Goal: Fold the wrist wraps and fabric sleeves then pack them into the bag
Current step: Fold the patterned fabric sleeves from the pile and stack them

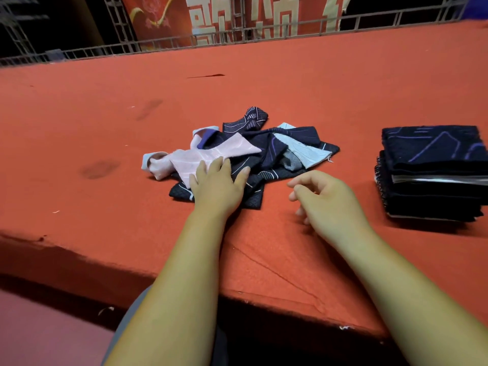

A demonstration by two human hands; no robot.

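- Head view: a wide table covered in orange-red felt fills most of the frame, with faint dark smudges on its left part.
- Behind its far edge run a metal railing and a red banner with pale characters.
- The near edge runs diagonally from left to lower right, and both forearms cross it.
- Bare felt lies left of and beyond the cloth, and in the gap between the two heaps.
- A stack of folded dark pieces sits at the right, cut off by the frame edge.
- A loose pile of dark, pale blue and pink sleeves lies mid-table.
- The left hand rests flat on the pile's near side, fingers straight and spread.
- The right hand hovers just right of the pile, fingers loosely curled, holding nothing.
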